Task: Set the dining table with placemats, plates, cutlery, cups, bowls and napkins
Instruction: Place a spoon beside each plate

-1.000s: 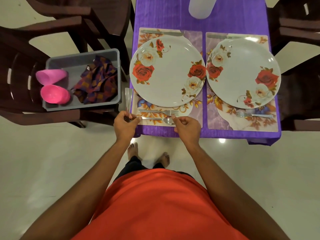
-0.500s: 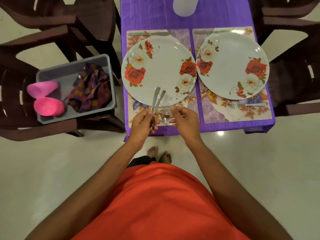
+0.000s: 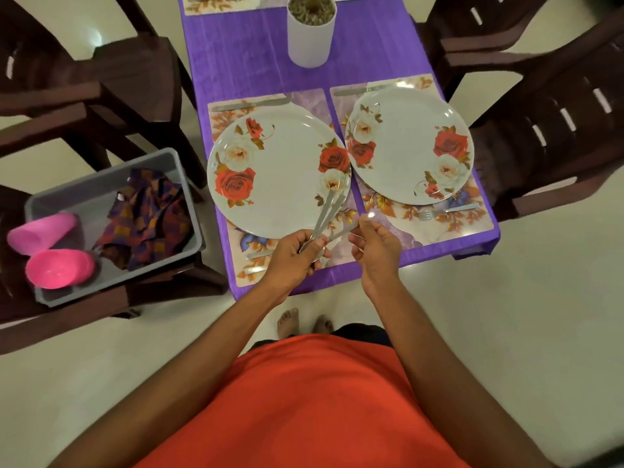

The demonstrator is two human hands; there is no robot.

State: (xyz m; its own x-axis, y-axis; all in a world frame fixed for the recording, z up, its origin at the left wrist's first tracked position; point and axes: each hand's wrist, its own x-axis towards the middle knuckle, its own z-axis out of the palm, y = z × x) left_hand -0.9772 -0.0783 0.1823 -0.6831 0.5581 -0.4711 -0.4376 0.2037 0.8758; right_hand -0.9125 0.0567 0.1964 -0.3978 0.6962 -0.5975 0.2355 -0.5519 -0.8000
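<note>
Steel cutlery bunch (image 3: pixel 329 211) sits in left grip (image 3: pixel 293 255), fingers curled round the handles. Ends fan up over near rim of left plate (image 3: pixel 280 177). Beside it, right grip (image 3: pixel 374 244) pinches the end of one piece (image 3: pixel 342 233) w/ thumb & finger; can't tell if spoon or fork. Both hover over left placemat (image 3: pixel 314 99). On right placemat (image 3: pixel 422 228): right plate (image 3: pixel 408 146), fork (image 3: pixel 449 211) on near side, knife (image 3: pixel 364 89) on far side. Mats lie side by side on purple-clothed surface (image 3: pixel 253 62). Grey bin (image 3: pixel 118 282) on chair (image 3: pixel 84 312) at left holds 2 pink cups (image 3: pixel 60 268) + checked napkins (image 3: pixel 148 217).
</note>
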